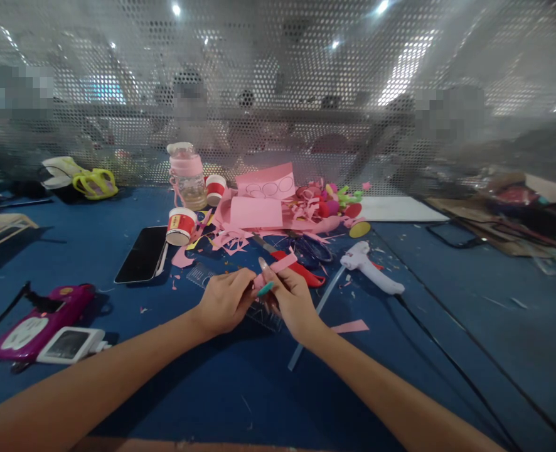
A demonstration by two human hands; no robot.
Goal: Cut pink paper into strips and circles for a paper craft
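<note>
Both my hands meet over the middle of the blue table, fingers closed around a pink paper strip (285, 262). My left hand (226, 300) pinches its near end, and that grip is partly hidden behind the fingers. My right hand (293, 298) holds the strip between thumb and fingers, its free end pointing up to the right. A teal piece (265, 289) shows at the right fingers; I cannot tell whether it is a nail or a separate thing. Beneath the hands lies a clear ruler (263, 316). Just beyond are scissors with red handles (306, 273).
A white glue gun (376, 273) with a long glue stick (297, 356) lies to the right, its cable running forward. Pink paper sheets (256, 212) and scraps are heaped behind. To the left are a phone (142, 256), paper cups (181, 227), a bottle (187, 176) and a purple device (42, 323).
</note>
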